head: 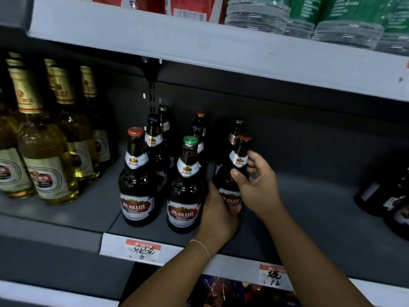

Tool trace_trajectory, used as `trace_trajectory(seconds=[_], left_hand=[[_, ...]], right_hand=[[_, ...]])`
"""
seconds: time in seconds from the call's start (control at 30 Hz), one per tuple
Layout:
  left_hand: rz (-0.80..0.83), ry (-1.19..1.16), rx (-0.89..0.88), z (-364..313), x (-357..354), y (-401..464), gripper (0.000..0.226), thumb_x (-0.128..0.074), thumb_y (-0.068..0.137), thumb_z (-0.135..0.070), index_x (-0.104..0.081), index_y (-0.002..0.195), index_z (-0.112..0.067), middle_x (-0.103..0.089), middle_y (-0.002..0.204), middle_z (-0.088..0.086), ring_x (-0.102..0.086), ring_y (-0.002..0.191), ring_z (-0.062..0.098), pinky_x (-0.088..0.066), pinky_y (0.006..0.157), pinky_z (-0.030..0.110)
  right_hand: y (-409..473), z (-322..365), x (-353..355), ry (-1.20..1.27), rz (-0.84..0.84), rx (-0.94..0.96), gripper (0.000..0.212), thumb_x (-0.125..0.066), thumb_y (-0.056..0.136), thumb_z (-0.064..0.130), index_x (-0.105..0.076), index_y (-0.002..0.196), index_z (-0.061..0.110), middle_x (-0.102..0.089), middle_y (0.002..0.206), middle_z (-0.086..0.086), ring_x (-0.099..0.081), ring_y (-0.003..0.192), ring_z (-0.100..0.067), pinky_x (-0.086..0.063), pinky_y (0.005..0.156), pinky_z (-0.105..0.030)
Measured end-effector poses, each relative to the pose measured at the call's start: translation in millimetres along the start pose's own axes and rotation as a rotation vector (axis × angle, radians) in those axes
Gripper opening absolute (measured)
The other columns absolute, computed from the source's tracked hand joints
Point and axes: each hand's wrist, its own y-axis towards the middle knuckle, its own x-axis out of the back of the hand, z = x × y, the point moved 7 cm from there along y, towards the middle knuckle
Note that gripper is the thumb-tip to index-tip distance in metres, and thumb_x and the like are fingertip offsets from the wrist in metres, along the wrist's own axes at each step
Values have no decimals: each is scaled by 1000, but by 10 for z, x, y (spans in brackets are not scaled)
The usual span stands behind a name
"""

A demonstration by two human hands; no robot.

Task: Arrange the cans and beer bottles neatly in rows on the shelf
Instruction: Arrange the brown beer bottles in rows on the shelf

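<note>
Several dark brown beer bottles with red-and-white labels stand in rows on the grey shelf. One with a red cap is front left, and a green-capped one stands beside it. Both hands are on a third front bottle with an orange-red cap. My left hand grips its lower body at the label. My right hand wraps the shoulder, thumb across the front. More capped bottles line up behind in shadow.
Tall yellow-green bottles with gold foil necks crowd the shelf's left end. Dark bottles lie at the right edge. Water bottle packs and red cartons sit on the shelf above. Price tags hang on the front rail.
</note>
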Motion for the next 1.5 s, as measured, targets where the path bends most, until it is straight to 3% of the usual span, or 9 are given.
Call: trace_trajectory(seconds=[0.1,0.23,0.37,0.5,0.7,0.83,1.07,1.37,1.5], left_hand=[[14,35,-30,-1,15,-51,80,-63,82,-7,-18,147,-11,-43,140,-6,-37,125,-5,-24,97,-4],[46,87,-43,49,29,-113,77,-54,74,-14,-24,146,-14,-45,141,0,-41,133,9,-33,113,26],[60,89,-48,20,74,-159,72,-51,76,0,-28,144,-13,-45,132,-6,-39,124,2,-25,106,8],[72,84,-41,58,77,-171,75,-50,74,6,-30,144,-13,-43,123,-11,-40,119,0,-17,94,-7],[101,88,-42,70,102,-197,83,-51,78,3,-17,152,-15,-39,135,-11,-28,126,-5,-13,105,2],[98,78,-56,20,107,-215,80,-53,78,6,-23,149,-15,-36,127,-16,-27,117,-13,-11,94,-9],[87,119,-76,1,100,-216,81,-54,75,3,-24,148,-16,-40,134,-10,-30,126,-5,-11,101,-4],[103,123,-29,30,99,-211,81,-52,76,-1,-21,149,-15,-44,139,1,-39,133,12,-30,115,27],[106,191,-28,4,95,-293,79,-51,81,-4,-15,151,-10,-33,149,3,-26,139,6,-10,108,3]], right_hand=[[-11,10,-50,-1,4,7,57,-73,87,17,-50,139,22,-61,131,6,-56,123,-9,-48,106,-38],[-96,-54,2,29,9,-45,60,-73,87,21,-48,141,22,-56,133,13,-52,120,10,-47,102,-18],[-301,-406,67,146,74,-175,71,-70,86,5,-38,148,15,-53,141,-1,-54,127,-7,-47,105,-29],[-377,-521,-5,77,154,-174,53,-68,85,-5,-52,132,16,-68,117,10,-66,104,2,-52,83,-14],[-380,-569,-32,38,128,-142,46,-63,90,-4,-52,131,15,-66,117,11,-64,105,7,-50,87,-11],[-386,-571,-72,15,128,-135,45,-58,94,-1,-50,132,23,-65,121,11,-62,111,6,-49,92,-12],[-413,-547,-92,-42,132,-104,46,-54,97,2,-47,129,35,-65,122,14,-61,115,1,-48,95,-14],[-426,-510,-112,-44,141,-84,48,-52,98,2,-42,140,22,-65,124,2,-61,115,1,-47,94,-13],[-446,-515,-115,-48,174,-93,50,-52,99,7,-38,147,16,-58,137,1,-55,125,-3,-45,103,-19]])
